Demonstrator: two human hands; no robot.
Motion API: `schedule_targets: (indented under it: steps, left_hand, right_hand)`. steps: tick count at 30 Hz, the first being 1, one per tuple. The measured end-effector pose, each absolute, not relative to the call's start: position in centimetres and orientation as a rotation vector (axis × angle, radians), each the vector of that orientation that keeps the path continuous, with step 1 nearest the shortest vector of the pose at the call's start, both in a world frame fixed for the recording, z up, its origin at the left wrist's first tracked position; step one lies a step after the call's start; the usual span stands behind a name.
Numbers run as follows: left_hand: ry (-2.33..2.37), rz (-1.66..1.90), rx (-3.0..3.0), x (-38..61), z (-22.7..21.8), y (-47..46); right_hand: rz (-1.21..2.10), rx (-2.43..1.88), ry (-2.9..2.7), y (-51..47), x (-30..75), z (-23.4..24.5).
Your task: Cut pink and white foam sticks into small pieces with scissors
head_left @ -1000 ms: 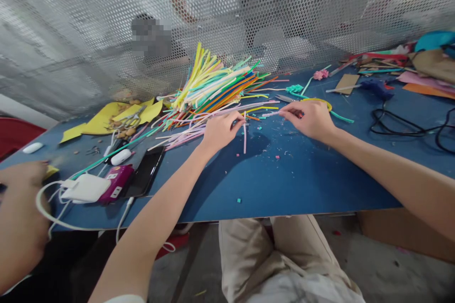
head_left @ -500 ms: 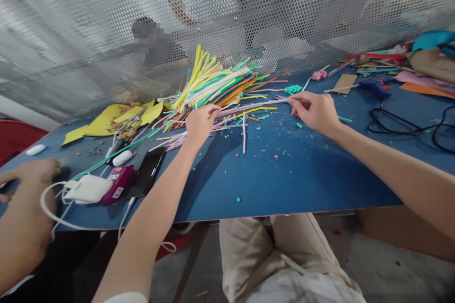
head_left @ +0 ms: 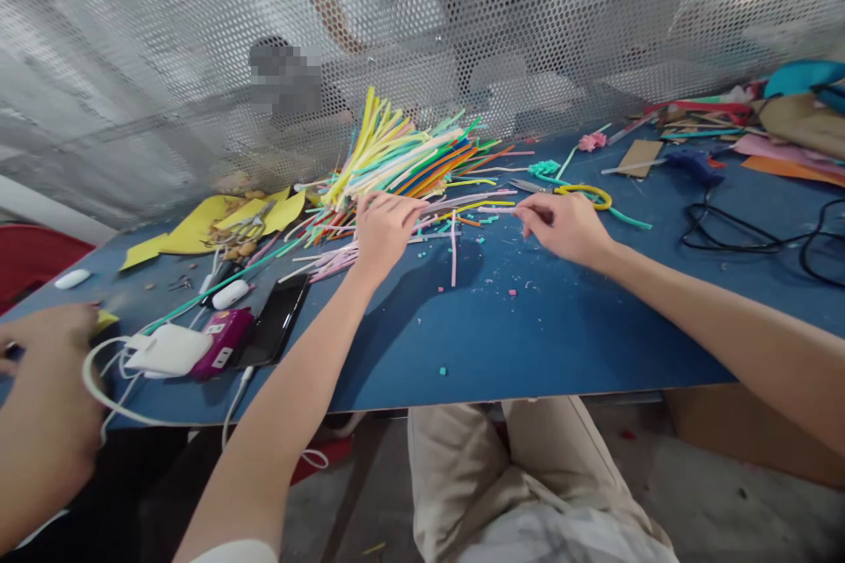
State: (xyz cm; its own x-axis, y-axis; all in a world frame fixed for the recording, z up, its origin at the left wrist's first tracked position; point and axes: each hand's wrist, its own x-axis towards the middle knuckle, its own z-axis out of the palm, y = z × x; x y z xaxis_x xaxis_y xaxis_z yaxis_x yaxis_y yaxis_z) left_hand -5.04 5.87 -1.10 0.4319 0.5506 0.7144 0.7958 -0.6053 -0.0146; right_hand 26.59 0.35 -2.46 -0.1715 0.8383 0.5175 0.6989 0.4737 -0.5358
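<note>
My left hand (head_left: pixel 389 229) is closed, its fingertips pinching the left part of pale lilac pipe cleaners (head_left: pixel 468 197) beside the big bundle. To the right, my right hand (head_left: pixel 564 227) has thumb and fingers together at the end of a pale pink pipe cleaner (head_left: pixel 495 211). Scissors with yellow handles (head_left: pixel 604 196) lie on the table just behind that hand, their blades pointing left. A large bundle of coloured pipe cleaners (head_left: pixel 396 160) rests behind my left hand. One short pink pipe cleaner (head_left: pixel 453 251) lies alone between the hands.
On the left are a black phone (head_left: pixel 274 321), a white charger (head_left: pixel 168 350) and another person's hand (head_left: pixel 49 343). Yellow paper (head_left: pixel 191 224) lies further back. A blue glue gun (head_left: pixel 696 167) with black cable is at right. A perforated metal screen (head_left: pixel 422 35) stands behind the table.
My right hand has moved slightly down and left, and the scissors' yellow handles now show, lying behind it. My left hand has shifted a little to the right.
</note>
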Motion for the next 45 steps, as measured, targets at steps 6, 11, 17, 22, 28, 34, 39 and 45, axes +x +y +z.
schedule_targets:
  steps: [6, 11, 17, 22, 28, 34, 39, 45]
  left_hand:
    - [-0.937, -0.854, -2.520, -1.2, -1.3, 2.8]
    - [-1.154, -0.896, -2.512, -2.2, -1.9, 3.9]
    - [-1.466, -0.975, -2.379, -4.6, -2.3, 6.0]
    - [-1.510, -0.958, -2.400, -3.3, -1.6, 4.8]
    - [-1.724, -0.522, -2.633, -1.1, -1.8, 2.8]
    - [-1.762, -0.378, -2.759, -0.8, -2.0, 2.5]
    - [-1.911, -0.580, -2.764, -1.1, -1.2, 2.7]
    - [-2.219, -1.402, -3.087, -1.3, 0.0, 3.0]
  right_hand:
    - [0.275, -1.187, -2.046, -0.8, 25.0, -2.7]
    - [0.288, -1.226, -2.008, -0.3, 25.6, -2.9]
    - [0.313, -1.260, -1.916, 0.2, 26.4, -2.8]
    - [0.320, -1.242, -1.932, 0.0, 26.2, -2.9]
    - [0.294, -1.224, -1.945, -0.3, 26.0, -2.8]
    - [0.275, -1.237, -1.941, -0.3, 25.9, -2.7]
    - [0.091, -1.279, -1.865, 0.1, 27.4, -1.9]
    - [-0.067, -1.369, -1.641, 2.1, 31.3, -1.2]
